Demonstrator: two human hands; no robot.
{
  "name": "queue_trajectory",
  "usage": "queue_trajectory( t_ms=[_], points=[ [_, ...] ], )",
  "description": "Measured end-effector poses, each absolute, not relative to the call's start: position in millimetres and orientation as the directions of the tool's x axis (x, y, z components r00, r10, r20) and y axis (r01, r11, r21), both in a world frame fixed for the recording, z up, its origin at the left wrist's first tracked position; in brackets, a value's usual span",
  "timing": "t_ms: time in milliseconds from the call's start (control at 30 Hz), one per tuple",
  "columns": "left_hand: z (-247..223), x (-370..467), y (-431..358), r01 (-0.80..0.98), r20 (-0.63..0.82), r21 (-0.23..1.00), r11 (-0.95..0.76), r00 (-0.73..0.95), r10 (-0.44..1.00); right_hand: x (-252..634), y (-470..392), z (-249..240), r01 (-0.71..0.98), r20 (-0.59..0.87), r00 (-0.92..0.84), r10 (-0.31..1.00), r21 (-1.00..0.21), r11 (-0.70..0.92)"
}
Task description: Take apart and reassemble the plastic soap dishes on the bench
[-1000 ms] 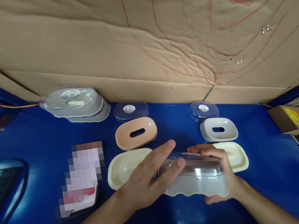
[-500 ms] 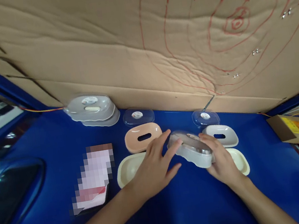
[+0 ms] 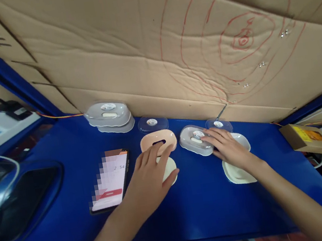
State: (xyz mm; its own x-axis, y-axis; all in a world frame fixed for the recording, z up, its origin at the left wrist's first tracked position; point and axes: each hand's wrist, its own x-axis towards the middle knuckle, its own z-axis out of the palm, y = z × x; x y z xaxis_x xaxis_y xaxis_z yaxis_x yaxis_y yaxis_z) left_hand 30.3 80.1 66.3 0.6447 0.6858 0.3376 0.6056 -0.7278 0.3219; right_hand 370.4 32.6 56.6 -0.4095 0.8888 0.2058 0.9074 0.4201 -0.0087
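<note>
My right hand (image 3: pixel 228 144) grips the right end of a grey soap dish (image 3: pixel 187 142) with a clear lid, its fingers on the lid and the thumb low at the side. My left hand (image 3: pixel 148 175) is open, fingers spread, over a peach slotted tray (image 3: pixel 147 142) and a cream dish base (image 3: pixel 171 171). Its fingertips are at the tray's slot; contact is unclear. Partly behind my right hand are a white tray (image 3: pixel 244 140) and another cream base (image 3: pixel 237 174). Two clear lids lie behind: one lid (image 3: pixel 145 127) at left, another lid (image 3: pixel 226 124) at right.
Stacked grey soap dishes (image 3: pixel 108 116) stand at the back left against a cardboard wall (image 3: pixel 115 62). A phone (image 3: pixel 110 185) lies left of my left hand on the blue table (image 3: pixel 205 207). A cardboard box (image 3: pixel 307 140) stands at the right, black devices and cables at the left.
The grey soap dish, tilted in the right hand before, now sits level farther back. My left hand has moved away from it, over the peach tray. The camera view has shifted.
</note>
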Motion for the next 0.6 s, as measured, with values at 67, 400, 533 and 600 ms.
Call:
queue_trajectory(
  t_ms=[67, 400, 533, 600],
  points=[
    [58, 17, 65, 0.619, 0.344, 0.309, -0.722, 0.635, 0.692, 373, 38, 55, 0.903, 0.185, -0.425, 0.886, 0.021, 0.429],
    [15, 0, 15, 0.636, 0.344, 0.256, -0.728, 0.644, 0.683, 320, 66, 59, 0.892, 0.264, -0.444, 0.856, 0.036, 0.451],
    [18, 1, 1, 0.611, 0.309, 0.303, -0.732, 0.664, 0.681, 266, 72, 50, 0.84, 0.271, -0.524, 0.807, 0.01, 0.542],
    [15, -2, 1, 0.643, 0.293, 0.334, -0.689, 0.624, 0.725, 252, 77, 44, 0.829, 0.28, -0.536, 0.797, -0.003, 0.559]
  ],
)
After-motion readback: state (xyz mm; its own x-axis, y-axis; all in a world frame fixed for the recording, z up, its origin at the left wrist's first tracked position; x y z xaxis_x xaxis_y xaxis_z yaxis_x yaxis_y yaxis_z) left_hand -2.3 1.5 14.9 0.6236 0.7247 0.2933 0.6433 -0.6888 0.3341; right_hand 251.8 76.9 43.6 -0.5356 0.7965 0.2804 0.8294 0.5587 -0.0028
